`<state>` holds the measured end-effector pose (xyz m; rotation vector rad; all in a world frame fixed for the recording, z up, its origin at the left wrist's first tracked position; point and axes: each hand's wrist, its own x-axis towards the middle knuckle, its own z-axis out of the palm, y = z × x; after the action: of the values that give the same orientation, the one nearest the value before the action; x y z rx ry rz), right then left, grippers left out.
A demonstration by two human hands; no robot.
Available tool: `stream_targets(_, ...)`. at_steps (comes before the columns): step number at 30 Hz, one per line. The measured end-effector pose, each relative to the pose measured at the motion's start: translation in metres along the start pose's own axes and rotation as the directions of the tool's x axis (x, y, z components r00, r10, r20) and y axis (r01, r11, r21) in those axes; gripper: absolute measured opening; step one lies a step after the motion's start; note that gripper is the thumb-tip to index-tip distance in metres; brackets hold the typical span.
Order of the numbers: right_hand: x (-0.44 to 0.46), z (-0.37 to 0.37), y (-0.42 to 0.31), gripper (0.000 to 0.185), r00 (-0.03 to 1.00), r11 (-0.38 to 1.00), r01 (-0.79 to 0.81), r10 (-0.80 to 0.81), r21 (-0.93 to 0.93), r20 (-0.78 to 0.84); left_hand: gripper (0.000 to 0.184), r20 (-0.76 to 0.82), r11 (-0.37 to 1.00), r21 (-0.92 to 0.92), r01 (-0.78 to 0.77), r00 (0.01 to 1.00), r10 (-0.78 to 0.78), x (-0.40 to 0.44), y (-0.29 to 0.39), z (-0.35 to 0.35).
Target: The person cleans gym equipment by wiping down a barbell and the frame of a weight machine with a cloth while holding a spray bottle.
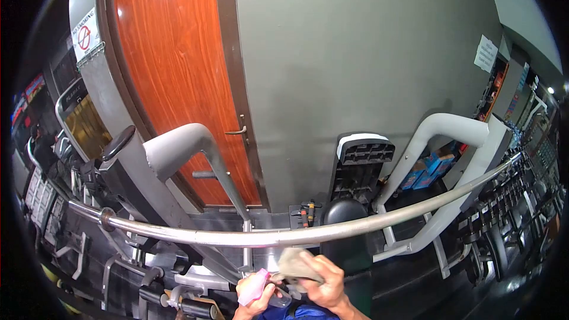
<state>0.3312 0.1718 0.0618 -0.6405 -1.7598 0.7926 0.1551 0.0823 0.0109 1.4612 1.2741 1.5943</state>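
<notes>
At the bottom of the head view, my left hand [253,303] is closed around what looks like a spray bottle [255,288], with a pink part on top and a clear body lower down, partly hidden by the fingers. Just beside it, my right hand [328,284] grips a beige-grey cloth [294,265], bunched up and slightly blurred. The two hands are close together in front of my body. Beyond them, a long shiny metal bar [261,237] runs across the view; I cannot tell whether the cloth touches it.
The bar spans a grey gym machine frame [192,139] with a second upright [441,124] on the right. A black padded bench [347,225] stands behind the bar. Dumbbells [495,225] fill a rack at right. A wooden door [172,71] is at the back left.
</notes>
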Motion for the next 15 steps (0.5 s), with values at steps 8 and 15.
stream_targets(8,0.002,-0.020,0.030,0.055,0.777,0.924,-0.297,0.088,-0.241,-0.623,0.020,-0.033,0.980,0.095,0.175,0.984,-0.172,-0.007,0.010,-0.004)
stream_targets(15,-0.005,0.001,0.015,0.047,0.983,0.993,-0.053,0.033,-0.106,-0.182,0.015,-0.055,0.963,-0.269,0.024,0.998,-0.040,-0.003,-0.015,0.009)
